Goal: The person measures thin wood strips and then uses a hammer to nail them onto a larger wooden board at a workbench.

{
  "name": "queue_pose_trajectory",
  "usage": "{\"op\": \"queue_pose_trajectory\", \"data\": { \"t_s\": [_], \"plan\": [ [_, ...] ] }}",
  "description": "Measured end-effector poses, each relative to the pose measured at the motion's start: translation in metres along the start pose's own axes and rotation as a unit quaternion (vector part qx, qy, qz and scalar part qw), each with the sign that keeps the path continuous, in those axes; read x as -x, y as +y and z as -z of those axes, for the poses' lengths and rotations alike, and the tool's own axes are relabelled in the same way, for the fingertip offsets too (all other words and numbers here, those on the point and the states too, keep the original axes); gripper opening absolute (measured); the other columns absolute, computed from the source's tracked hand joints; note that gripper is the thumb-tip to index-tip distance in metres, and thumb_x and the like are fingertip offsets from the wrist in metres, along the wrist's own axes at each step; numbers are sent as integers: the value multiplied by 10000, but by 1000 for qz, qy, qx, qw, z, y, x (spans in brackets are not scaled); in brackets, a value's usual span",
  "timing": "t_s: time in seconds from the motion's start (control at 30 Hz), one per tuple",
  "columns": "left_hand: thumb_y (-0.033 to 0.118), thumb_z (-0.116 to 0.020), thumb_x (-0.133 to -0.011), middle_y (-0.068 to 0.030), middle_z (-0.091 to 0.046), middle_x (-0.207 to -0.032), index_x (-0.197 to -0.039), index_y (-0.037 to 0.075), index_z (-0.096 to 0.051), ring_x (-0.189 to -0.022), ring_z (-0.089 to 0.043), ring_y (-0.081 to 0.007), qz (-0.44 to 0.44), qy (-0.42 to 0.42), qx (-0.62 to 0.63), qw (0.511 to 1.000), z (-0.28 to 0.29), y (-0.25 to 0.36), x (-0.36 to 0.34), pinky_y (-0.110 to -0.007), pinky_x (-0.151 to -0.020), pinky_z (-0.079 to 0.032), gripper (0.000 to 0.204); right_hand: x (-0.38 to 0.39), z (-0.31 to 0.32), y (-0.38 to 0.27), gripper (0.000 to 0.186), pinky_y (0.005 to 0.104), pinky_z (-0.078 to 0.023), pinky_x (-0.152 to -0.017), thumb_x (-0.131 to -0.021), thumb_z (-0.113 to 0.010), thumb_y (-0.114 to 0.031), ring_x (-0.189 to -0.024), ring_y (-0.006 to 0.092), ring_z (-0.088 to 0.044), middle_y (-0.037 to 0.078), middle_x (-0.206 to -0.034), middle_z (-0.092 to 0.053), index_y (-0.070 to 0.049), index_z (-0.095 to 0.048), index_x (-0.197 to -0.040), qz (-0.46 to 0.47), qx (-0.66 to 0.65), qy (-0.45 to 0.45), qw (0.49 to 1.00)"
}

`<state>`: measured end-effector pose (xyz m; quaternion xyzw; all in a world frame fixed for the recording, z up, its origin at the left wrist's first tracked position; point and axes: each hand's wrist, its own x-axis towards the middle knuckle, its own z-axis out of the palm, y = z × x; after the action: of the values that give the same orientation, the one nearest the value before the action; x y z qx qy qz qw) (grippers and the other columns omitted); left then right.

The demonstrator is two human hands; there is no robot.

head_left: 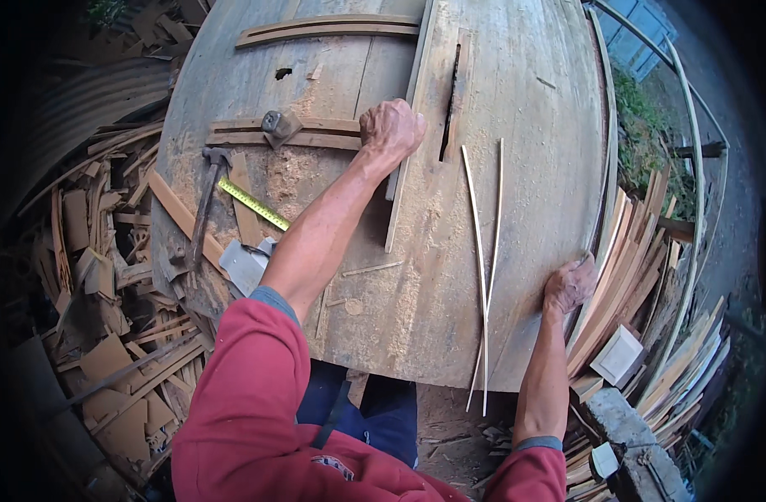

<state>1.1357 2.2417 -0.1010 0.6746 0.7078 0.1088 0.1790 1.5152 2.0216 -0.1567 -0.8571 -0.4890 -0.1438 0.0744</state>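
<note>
My left hand [391, 130] is closed over the long wooden fence [406, 171], where a slotted wooden arm [328, 134] meets it; its fingertips are hidden. To the right of the fence, a narrow dark blade slot [450, 105] runs through the worn wooden tabletop [542, 125]. Down at the table's right edge, my right hand [571, 284] is closed, and whatever lies inside its fingers is hidden. Between my hands, two thin wooden strips [486, 301] cross each other, their near ends sticking out past the table's front edge.
A hammer [207, 201], a yellow measuring tape [254, 203] and a metal block [280, 125] lie on the table's left side among sawdust. Another slotted arm [333, 28] is farther back. Scrap wood [115, 376] is piled at left; long boards [621, 284] stack beyond the right edge.
</note>
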Motion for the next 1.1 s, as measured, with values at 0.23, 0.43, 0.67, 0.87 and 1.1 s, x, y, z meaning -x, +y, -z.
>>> {"op": "queue_pose_trajectory", "data": {
  "t_s": [0.23,0.43,0.67,0.87,1.1],
  "plan": [
    [398,-629,-835,-297,-685,-798,-796,-43,-688,-769,-698,-444,-24,0,2,1000,-22,37,11,-525,-694,-539,447,-2,8,3,399,505,-441,-860,-903,-549,-175,-1019,373,-584,190,-1064,-606,-62,-563,-1285,-66,-19,-42,997],
    [405,-625,-825,-301,-689,-818,-826,-29,-695,-785,-702,-433,-10,21,-9,1000,-17,31,-3,-537,-715,-541,439,-4,9,-3,382,484,-441,-900,-909,-542,-174,-1050,375,-585,193,-1079,-619,-59,-575,-1272,-60,-30,-47,997],
    [379,-649,-845,-290,-707,-905,-911,-31,-721,-873,-711,-420,51,-23,77,995,-4,44,6,-507,-804,-544,422,4,1,10,369,495,-456,-940,-930,-525,-163,-1092,398,-594,224,-1179,-638,-32,-597,-1268,-26,-59,-26,998],
    [398,-666,-875,-203,-626,-981,-1028,-11,-618,-802,-669,-348,-42,71,157,984,10,3,92,-464,-691,-543,439,12,-11,11,337,481,-477,-898,-960,-506,-150,-1050,393,-600,218,-1162,-638,-32,-604,-1261,24,-40,-8,999],
    [221,-698,-834,-118,-601,-948,-983,12,-657,-830,-608,-279,-112,90,75,987,79,-116,292,-410,-711,-515,260,-4,-1,8,343,487,-471,-902,-981,-478,-222,-1063,374,-606,200,-1172,-643,-72,-636,-1245,40,-70,-24,996]
  ]
}}
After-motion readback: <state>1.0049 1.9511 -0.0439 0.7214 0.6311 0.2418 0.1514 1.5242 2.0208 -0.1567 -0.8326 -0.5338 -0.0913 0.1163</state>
